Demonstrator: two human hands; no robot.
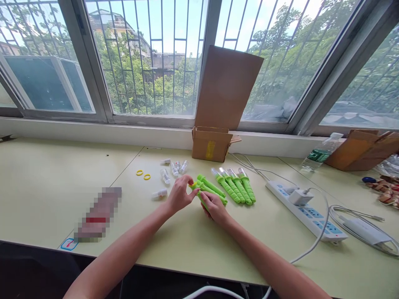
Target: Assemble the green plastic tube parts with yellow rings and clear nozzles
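Note:
My right hand [215, 207] is wrapped round a green plastic handle [202, 201]. At its upper end my left hand [179, 195] pinches a yellow ring [193, 185] between thumb and finger; whether the ring is fully seated I cannot tell. Just beyond lie further green handles [215, 188] without clear tips. To the right, several green handles with clear tips [239, 186] lie side by side. Left of my hands are several loose clear plastic caps [165, 176], one cap [159, 194] lying nearest my left wrist. Two loose yellow rings [146, 177] rest farther left.
An open cardboard box [209, 145] stands against the window ledge. On the right are a white power strip [307, 211] with cables, a plastic bottle [322, 151] and another cardboard box [353, 151]. A pixelated object [99, 214] lies at left, near the table's front edge.

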